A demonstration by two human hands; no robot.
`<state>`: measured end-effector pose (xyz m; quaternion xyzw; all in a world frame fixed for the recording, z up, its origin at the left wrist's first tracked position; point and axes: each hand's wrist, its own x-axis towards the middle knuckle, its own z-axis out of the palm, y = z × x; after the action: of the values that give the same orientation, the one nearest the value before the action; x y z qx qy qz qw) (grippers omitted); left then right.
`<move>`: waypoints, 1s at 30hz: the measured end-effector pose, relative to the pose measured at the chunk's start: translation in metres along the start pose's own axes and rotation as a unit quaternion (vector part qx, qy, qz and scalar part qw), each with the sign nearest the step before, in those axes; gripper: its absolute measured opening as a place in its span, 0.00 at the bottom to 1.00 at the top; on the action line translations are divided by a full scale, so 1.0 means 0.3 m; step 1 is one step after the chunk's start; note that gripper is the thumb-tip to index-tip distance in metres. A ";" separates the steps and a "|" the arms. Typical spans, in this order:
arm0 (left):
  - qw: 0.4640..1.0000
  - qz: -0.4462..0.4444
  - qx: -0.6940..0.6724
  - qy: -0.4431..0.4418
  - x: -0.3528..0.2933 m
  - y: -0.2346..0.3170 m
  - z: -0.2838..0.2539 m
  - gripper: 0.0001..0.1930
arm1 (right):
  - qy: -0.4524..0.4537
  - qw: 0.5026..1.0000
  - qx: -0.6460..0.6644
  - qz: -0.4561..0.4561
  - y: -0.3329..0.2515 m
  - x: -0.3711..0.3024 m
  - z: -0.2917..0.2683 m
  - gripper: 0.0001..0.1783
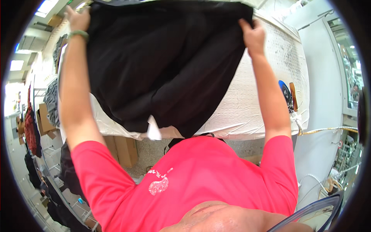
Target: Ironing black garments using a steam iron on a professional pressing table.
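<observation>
- Black cloth (162, 62) is spreading between the two raised hands, above the pale-covered table (228, 112); its lowest tip is reaching the table's near edge.
- Left hand (80, 20) is holding the cloth at its upper left edge, the arm stretching far forward; the fingertips are blurring and partly hiding, so I cannot tell exactly how they are closing on the fabric.
- Right hand (254, 36) is gripping the upper right edge, thumb and fingers bending in close on the fabric.
- White tag (154, 129) is hanging at the cloth's lower edge, left of that lowest tip.
- Green band (78, 34) is circling the left wrist.
- Folds are running slantwise across the black fabric, while its top edge is stretching nearly straight from one hand to the other.
- Blue-and-dark tool (285, 92), probably an iron, is resting on the table's right side, beyond the right forearm; a brown piece (293, 96) is standing just beside it.
- Yellowish hose (328, 130) is leading away to the right from the table's corner.
- Cardboard box (126, 150) is sitting on the floor below the table's near edge.
- Red shirt (216, 174) is covering the person's shoulders and chest.
</observation>
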<state>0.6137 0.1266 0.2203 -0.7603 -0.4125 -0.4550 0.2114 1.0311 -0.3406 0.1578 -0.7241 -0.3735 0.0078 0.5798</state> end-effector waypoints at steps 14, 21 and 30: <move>0.923 -0.172 -0.321 -0.126 -0.820 0.815 -0.091 0.15 | -0.116 0.960 0.010 0.253 0.158 -0.259 0.296 0.25; 0.876 -0.124 -0.205 -0.419 -0.389 0.839 0.244 0.19 | 0.001 0.978 -0.061 0.199 0.412 0.003 0.333 0.20; 0.879 -0.172 -0.292 -0.336 -0.652 0.722 0.189 0.24 | -0.013 0.967 -0.140 0.213 0.429 -0.164 0.413 0.34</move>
<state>0.7724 -0.0424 0.0343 -0.8118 -0.4313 -0.3012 -0.2535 1.0091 -0.2705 -0.0124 -0.8607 -0.2158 0.0876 0.4527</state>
